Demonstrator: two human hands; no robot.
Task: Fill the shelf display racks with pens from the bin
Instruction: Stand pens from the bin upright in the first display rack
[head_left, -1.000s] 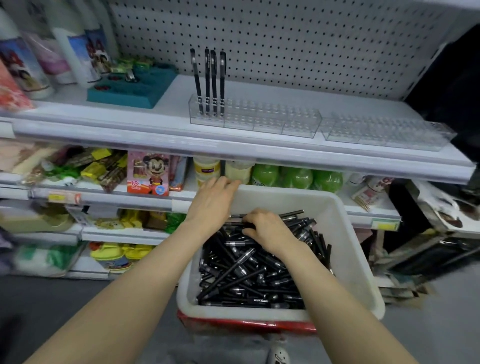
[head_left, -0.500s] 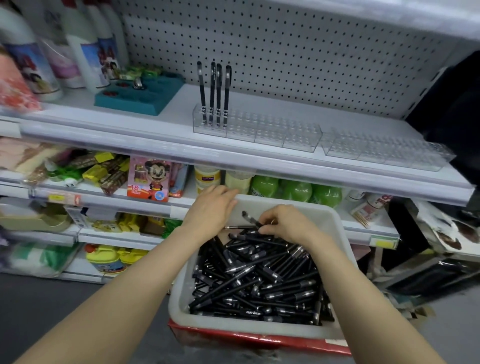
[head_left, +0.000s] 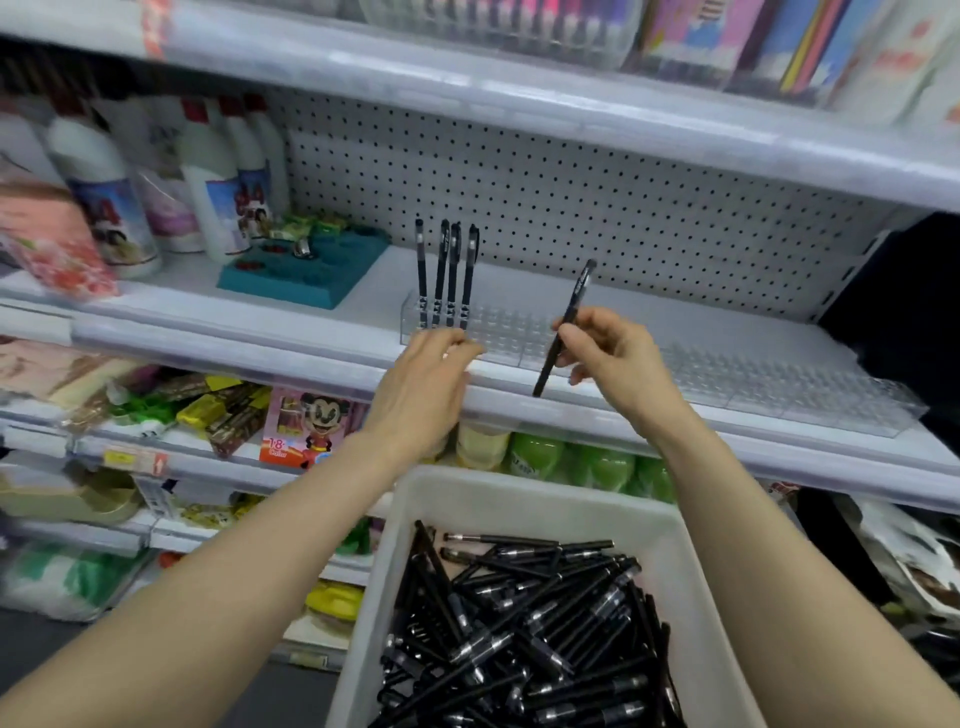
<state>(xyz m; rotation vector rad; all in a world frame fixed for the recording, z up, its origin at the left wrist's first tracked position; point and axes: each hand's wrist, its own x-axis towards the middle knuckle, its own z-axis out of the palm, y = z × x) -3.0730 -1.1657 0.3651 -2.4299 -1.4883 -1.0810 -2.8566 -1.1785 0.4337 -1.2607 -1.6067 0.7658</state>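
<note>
A white bin (head_left: 524, 499) at the bottom centre holds several black pens (head_left: 524, 623). On the shelf above it stands a clear display rack (head_left: 514, 332) with several black pens (head_left: 447, 275) upright at its left end. A second clear rack (head_left: 800, 379) lies to its right with no pens in it. My right hand (head_left: 618, 358) pinches one black pen (head_left: 569, 317), tilted, in front of the first rack. My left hand (head_left: 421, 384) hovers at the shelf edge below the standing pens, fingers loosely curled, holding nothing.
A teal tray (head_left: 306, 275) and white bottles (head_left: 208, 176) stand on the same shelf to the left. Green bottles (head_left: 597, 462) and packaged toys (head_left: 306, 426) fill the shelf below. A pegboard (head_left: 571, 192) backs the shelf. Another shelf edge (head_left: 571, 98) runs overhead.
Both hands rose out of the bin to the shelf. My right hand picked one pen from the pile and lifted it in front of the rack. The view tilted upward.
</note>
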